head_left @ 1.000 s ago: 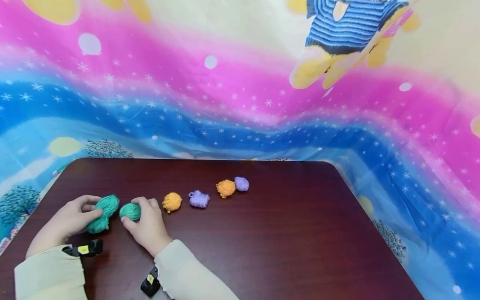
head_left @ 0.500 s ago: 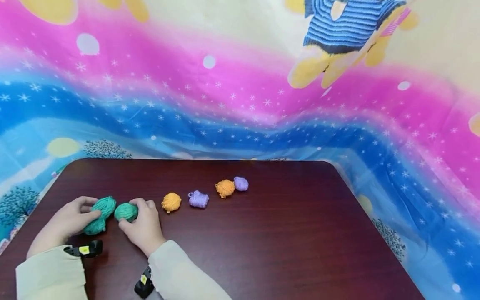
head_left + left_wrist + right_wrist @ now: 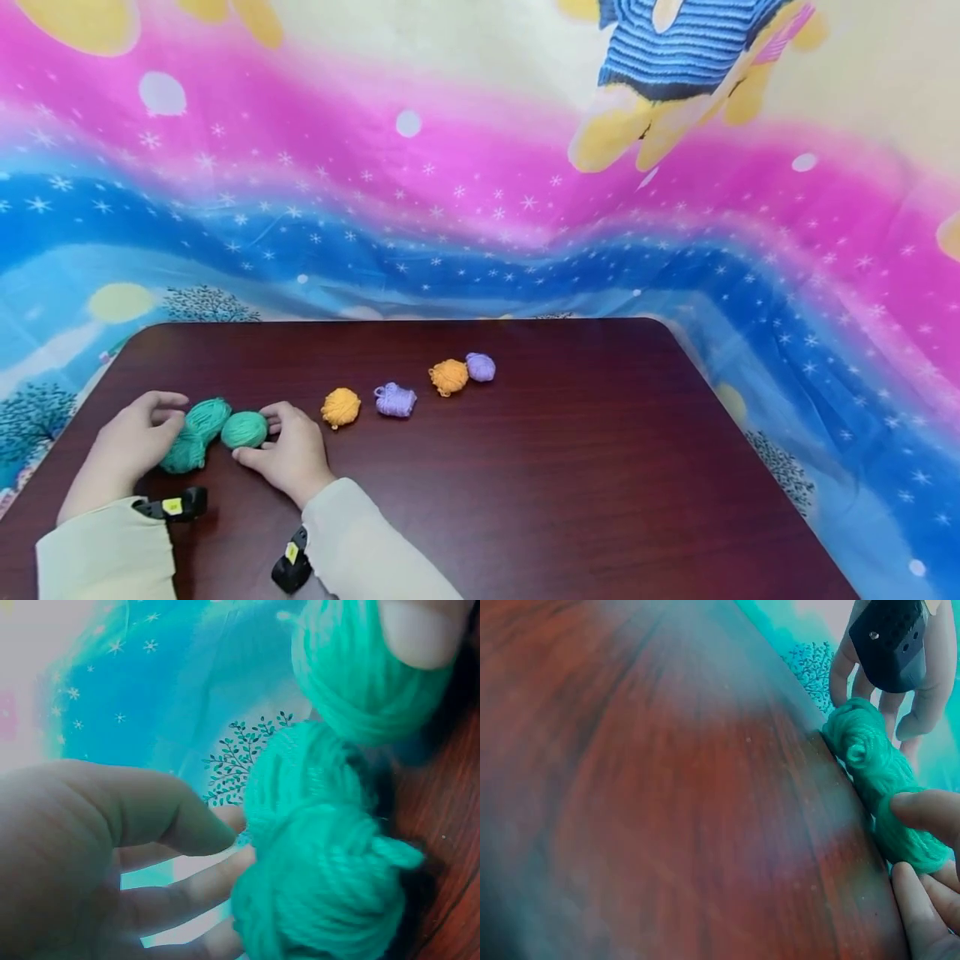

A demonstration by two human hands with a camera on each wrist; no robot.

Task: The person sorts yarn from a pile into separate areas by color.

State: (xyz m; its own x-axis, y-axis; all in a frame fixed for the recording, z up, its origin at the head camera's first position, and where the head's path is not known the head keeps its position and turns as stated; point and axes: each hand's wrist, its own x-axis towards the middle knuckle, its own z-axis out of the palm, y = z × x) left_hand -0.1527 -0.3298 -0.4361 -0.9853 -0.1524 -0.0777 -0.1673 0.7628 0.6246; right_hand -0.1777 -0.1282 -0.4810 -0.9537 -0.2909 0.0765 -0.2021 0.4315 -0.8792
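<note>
Two green balls of yarn, an upper one [image 3: 210,417] and a lower one [image 3: 183,452], lie together at the table's left. Beside them is my left hand [image 3: 138,437], fingers loosely bent; in the left wrist view its fingertips [image 3: 240,859] reach the yarn's edge without wrapping round it. A third green ball of yarn [image 3: 244,430] sits just right of the pair. My right hand [image 3: 296,454] holds that ball loosely between thumb and fingers. In the right wrist view the right thumb [image 3: 922,810] overlaps the yarn and a finger [image 3: 915,900] is at its lower side.
To the right lie an orange ball of yarn [image 3: 341,408], a purple bundle of yarn [image 3: 395,401], then another orange ball [image 3: 448,377] against a second purple one [image 3: 481,367]. The dark wooden table [image 3: 570,475] ends at a colourful printed cloth [image 3: 480,167] behind.
My right hand has brought its green ball leftward, up to the other two. The left hand's fingers have drawn back a little from the pair, which has shifted slightly left and nearer.
</note>
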